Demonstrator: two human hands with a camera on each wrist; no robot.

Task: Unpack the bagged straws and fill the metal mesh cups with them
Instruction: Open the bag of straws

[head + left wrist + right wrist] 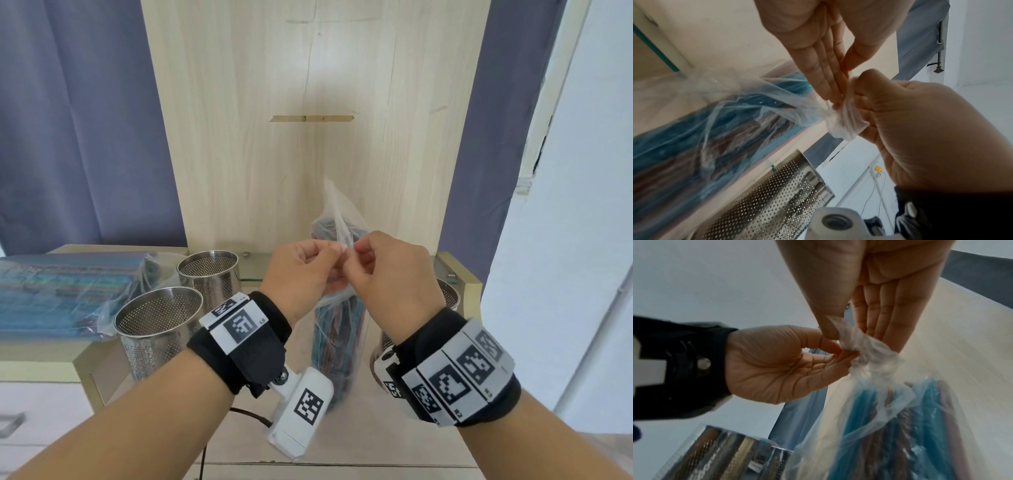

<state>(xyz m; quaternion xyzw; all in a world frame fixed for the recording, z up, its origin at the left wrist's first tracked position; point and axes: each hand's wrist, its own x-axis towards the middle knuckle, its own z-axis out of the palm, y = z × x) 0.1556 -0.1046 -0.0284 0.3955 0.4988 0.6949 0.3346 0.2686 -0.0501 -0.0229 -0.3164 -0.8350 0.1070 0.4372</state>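
A clear plastic bag of blue and brown straws (337, 339) stands upright on the wooden top, its neck tied in a knot (865, 352). My left hand (334, 257) and right hand (359, 251) meet above it, and both pinch the twisted plastic at the knot. In the left wrist view the right hand's fingers curl round the bunched plastic (844, 125), with the left hand's fingertips (835, 97) on it from above. Two perforated metal cups (157, 329) (209, 274) stand left of the bag. A third cup (448, 298) sits to the right, mostly hidden behind my right wrist.
More bagged straws (61, 294) lie flat at the far left. An upright wooden panel (308, 120) rises close behind the bag, with blue curtains on either side. A drawer front (34, 411) sits below left. A white wall is on the right.
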